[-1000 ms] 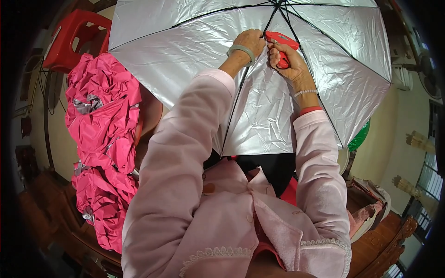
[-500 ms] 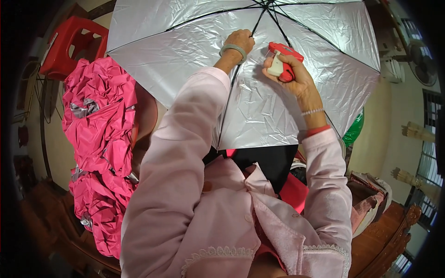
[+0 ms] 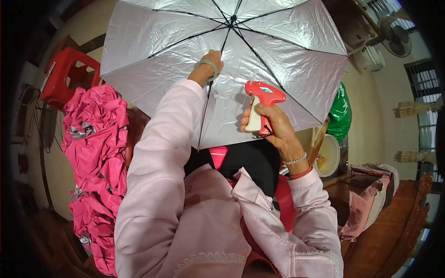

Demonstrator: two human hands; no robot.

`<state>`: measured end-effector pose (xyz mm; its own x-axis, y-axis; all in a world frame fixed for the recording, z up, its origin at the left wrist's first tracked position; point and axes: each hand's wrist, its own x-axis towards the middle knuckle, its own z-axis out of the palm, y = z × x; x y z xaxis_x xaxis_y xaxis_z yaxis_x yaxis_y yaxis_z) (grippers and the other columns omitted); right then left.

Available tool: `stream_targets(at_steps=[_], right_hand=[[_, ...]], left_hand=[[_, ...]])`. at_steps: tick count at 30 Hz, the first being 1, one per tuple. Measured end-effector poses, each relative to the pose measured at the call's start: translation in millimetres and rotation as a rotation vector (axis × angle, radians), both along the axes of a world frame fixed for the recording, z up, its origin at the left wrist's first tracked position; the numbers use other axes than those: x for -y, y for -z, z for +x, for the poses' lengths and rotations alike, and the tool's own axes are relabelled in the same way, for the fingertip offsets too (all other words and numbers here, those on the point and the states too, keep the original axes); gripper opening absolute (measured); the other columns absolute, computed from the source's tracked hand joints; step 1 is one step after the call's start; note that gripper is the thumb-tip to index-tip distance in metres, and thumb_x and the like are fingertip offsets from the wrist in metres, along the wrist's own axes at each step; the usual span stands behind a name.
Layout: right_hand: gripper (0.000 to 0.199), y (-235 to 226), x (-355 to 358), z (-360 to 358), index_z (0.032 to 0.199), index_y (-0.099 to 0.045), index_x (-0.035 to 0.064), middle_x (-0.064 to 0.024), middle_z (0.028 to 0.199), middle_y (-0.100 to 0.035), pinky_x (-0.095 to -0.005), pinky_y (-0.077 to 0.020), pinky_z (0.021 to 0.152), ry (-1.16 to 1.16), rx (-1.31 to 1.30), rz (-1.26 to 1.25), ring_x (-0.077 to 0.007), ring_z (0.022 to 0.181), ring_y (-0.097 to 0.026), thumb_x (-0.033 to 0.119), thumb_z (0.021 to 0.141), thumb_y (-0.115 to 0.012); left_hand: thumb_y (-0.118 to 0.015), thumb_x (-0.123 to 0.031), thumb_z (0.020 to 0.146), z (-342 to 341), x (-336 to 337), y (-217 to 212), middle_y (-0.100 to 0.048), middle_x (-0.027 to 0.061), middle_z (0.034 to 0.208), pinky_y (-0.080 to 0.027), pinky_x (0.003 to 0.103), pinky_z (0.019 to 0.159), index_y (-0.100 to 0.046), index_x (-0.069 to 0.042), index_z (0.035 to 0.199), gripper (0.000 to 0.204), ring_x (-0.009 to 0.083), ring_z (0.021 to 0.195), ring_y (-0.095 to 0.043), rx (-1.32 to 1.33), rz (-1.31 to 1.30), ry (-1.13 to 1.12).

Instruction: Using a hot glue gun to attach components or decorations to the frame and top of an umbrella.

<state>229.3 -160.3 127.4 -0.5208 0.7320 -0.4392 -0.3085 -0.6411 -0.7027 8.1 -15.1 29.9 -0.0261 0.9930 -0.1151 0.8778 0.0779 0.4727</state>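
Note:
An open umbrella (image 3: 167,72) spreads before me, its silver inner side and dark ribs facing me. Its hub (image 3: 232,20) shows near the upper edge. My left hand (image 3: 210,65), with a pale bangle at the wrist, is closed on one of the ribs, between hub and canopy edge. In my right hand (image 3: 279,124) is a red and cream tagging gun (image 3: 267,96), held by its handle in front of the lower right canopy panel. The gun stands upright, its nose apart from the left hand. Some fingers are hidden behind the handle.
Crumpled pink fabric (image 3: 95,139) is heaped at my left, below a red plastic stool (image 3: 69,76). On the right are a green bag (image 3: 340,113), a white bucket (image 3: 330,157) and a carved wooden seat (image 3: 394,222) with cloth on it. A fan (image 3: 395,37) stands farther back.
The umbrella has moved left and its hub now shows lower in the view. My right hand has come down, turning the tagging gun upright. The left hand still grips the rib.

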Motion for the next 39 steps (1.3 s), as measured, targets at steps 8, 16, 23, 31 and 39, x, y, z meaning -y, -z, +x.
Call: stream_targets(at_steps=[8, 16, 23, 31, 39], right_hand=[[0.022, -1.5, 7.2, 8.0, 0.091, -0.051, -0.0067, -0.0156, 0.08, -0.06, -0.0371, -0.0535, 0.067, 0.061, 0.076, 0.193, -0.0246, 0.07, -0.062, 0.013, 0.081, -0.05], [0.023, -60.3, 15.0, 115.0, 0.088, -0.055, -0.0057, -0.0138, 0.08, -0.061, -0.0298, -0.0513, 0.064, 0.443, -0.126, 0.728, -0.0213, 0.072, -0.062, 0.016, 0.081, -0.051], [0.016, -59.4, 65.3, 225.3, 0.064, -0.05, 0.0062, 0.0001, 0.048, -0.04, -0.0271, -0.027, 0.032, 1.036, 0.494, 0.685, -0.0105, 0.035, -0.035, 0.016, 0.077, -0.052], [0.022, 99.1, 14.1, 249.0, 0.081, -0.054, -0.0015, -0.0078, 0.058, -0.055, -0.0299, -0.042, 0.046, 0.581, 1.339, 0.992, -0.0165, 0.051, -0.054, 0.018, 0.071, -0.057], [0.034, 175.8, 26.5, 246.5, 0.093, -0.049, 0.0007, -0.0247, 0.085, -0.059, -0.0448, -0.0443, 0.073, 0.224, 1.725, 0.784, -0.04, 0.082, -0.057, 0.027, 0.072, -0.057]], left_hand=[[-0.053, -0.018, 0.078, 27.9, 70.5, -46.6, -0.051, 0.0242, 0.105, -0.043, 0.041, 0.083, -0.055, -0.001, 0.1, 0.029, 0.0376, 0.099, -0.052, -0.202, 0.023, 0.264], [-0.057, -0.011, 0.077, 53.4, 271.7, -101.2, -0.055, 0.0173, 0.09, -0.042, 0.039, 0.074, -0.054, 0.0, 0.099, 0.025, 0.0349, 0.085, -0.052, 0.114, 0.538, 0.693], [-0.057, -0.004, 0.077, 10.0, 271.7, -75.8, -0.052, 0.016, 0.095, -0.045, 0.036, 0.067, -0.049, -0.001, 0.11, 0.034, 0.0312, 0.078, -0.056, -0.072, 0.767, 0.495], [-0.056, -0.006, 0.078, 2.5, 280.1, -74.4, -0.055, 0.0148, 0.087, -0.044, 0.037, 0.067, -0.055, -0.002, 0.1, 0.022, 0.0323, 0.077, -0.055, -0.152, 0.648, 0.426], [-0.058, -0.002, 0.071, 6.0, 270.3, -69.3, -0.055, 0.0149, 0.092, -0.043, 0.037, 0.072, -0.056, -0.003, 0.099, 0.028, 0.0334, 0.083, -0.054, -0.033, 0.602, 0.503]])
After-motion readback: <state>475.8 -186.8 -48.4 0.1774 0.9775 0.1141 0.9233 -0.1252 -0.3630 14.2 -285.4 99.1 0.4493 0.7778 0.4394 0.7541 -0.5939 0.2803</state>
